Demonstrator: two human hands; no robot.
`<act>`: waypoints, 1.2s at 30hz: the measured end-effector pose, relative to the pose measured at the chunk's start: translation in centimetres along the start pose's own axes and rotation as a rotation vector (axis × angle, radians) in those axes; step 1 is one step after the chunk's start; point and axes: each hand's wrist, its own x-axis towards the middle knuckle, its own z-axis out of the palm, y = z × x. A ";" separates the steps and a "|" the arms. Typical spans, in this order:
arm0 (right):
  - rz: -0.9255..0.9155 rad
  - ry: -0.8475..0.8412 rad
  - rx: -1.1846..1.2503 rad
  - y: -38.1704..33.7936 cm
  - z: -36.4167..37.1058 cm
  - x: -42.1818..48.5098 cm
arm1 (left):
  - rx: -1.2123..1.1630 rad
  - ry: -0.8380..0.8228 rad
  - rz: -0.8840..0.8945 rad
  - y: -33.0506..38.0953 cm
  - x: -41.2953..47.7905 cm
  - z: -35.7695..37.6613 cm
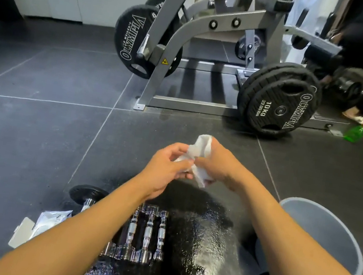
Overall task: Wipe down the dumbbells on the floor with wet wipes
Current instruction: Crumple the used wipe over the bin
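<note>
Both hands hold a crumpled white wet wipe in the air over the dark floor. My left hand pinches its near left part, and my right hand grips its right side. Below my left forearm lie several chrome dumbbells side by side on the floor. A dumbbell with a black plate lies left of them, partly hidden by my arm. A white wet wipe packet lies on the floor further left.
A grey bucket stands at the right by my right forearm. A wet, shiny patch spreads over the floor beside the dumbbells. A grey weight machine with black plates stands ahead. A person crouches at the far right near a green bottle.
</note>
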 end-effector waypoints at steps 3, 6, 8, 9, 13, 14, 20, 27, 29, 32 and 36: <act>0.006 -0.102 0.470 -0.4 -0.5 -0.9 | 0.364 0.225 0.081 0.9 -0.1 0.3; -0.019 -0.148 0.714 -0.2 -1.7 -1.9 | 0.250 0.218 0.037 2.3 -0.8 1.3; 0.042 -0.032 0.781 0.5 -2.5 -2.0 | 0.024 0.198 -0.041 2.9 -0.9 1.8; 0.052 0.019 0.792 1.0 -2.9 -2.1 | -0.021 0.182 -0.039 3.1 -0.9 2.1; -0.051 0.132 0.495 2.6 -4.0 -2.8 | -0.067 0.158 0.027 3.3 -0.7 3.7; -0.043 0.147 0.499 2.9 -4.1 -3.0 | -0.110 0.166 0.024 3.4 -0.5 4.4; -0.009 0.111 0.516 4.4 -5.5 -4.2 | -0.320 0.079 -0.021 4.2 -0.3 8.6; 0.040 0.231 0.515 7.3 -8.1 -6.7 | 0.029 0.029 0.021 2.5 0.0 12.7; 0.077 0.277 0.499 8.3 -9.0 -7.8 | 0.088 -0.003 0.004 1.8 0.2 14.0; 0.194 0.420 0.427 10.8 -10.6 -9.3 | 0.106 -0.101 -0.062 0.4 0.4 16.3; 0.437 0.566 0.283 15.1 -12.2 -10.2 | 0.149 -0.124 -0.133 -0.7 0.4 17.7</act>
